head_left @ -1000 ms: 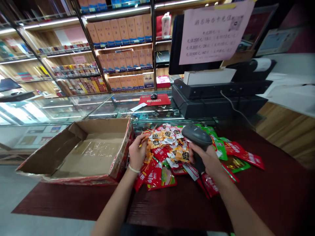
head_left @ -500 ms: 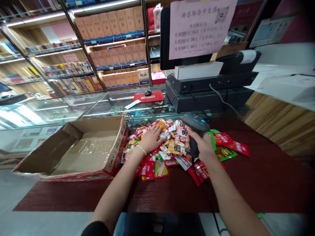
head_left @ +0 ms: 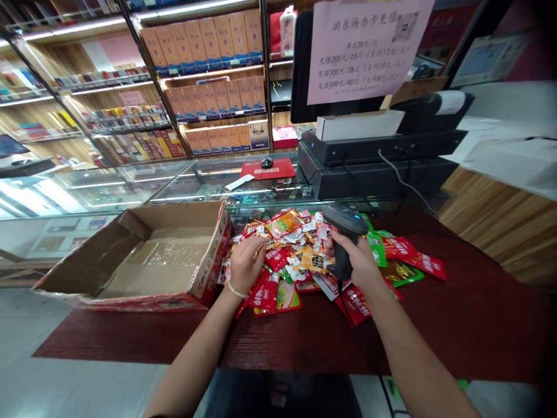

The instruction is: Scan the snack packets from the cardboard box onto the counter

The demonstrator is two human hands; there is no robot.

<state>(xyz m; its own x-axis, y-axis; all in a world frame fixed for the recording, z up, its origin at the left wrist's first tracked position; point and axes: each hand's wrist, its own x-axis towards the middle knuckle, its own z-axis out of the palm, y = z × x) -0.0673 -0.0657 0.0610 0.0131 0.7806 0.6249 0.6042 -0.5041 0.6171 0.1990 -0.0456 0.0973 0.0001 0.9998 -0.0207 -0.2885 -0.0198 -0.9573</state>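
Observation:
A heap of small snack packets (head_left: pixel 304 249), red, orange, white and green, lies on the dark red counter (head_left: pixel 456 325). My right hand (head_left: pixel 359 264) grips a dark handheld barcode scanner (head_left: pixel 345 227) by its handle, its head over the heap's right side. My left hand (head_left: pixel 246 262) rests at the heap's left edge, its fingers curled on a packet (head_left: pixel 265 244) there. A thin band is on that wrist.
An open cardboard box (head_left: pixel 143 255) with nothing inside stands left of the heap. Behind are a glass display case (head_left: pixel 174 186), a black till with monitor and pink notice (head_left: pixel 369 139), a red mouse pad with mouse (head_left: pixel 267 168), and shelves of boxed goods (head_left: pixel 209 87).
My left hand drew back from the middle of the heap to its left edge and curled onto a packet. The scanner stayed over the heap's right side.

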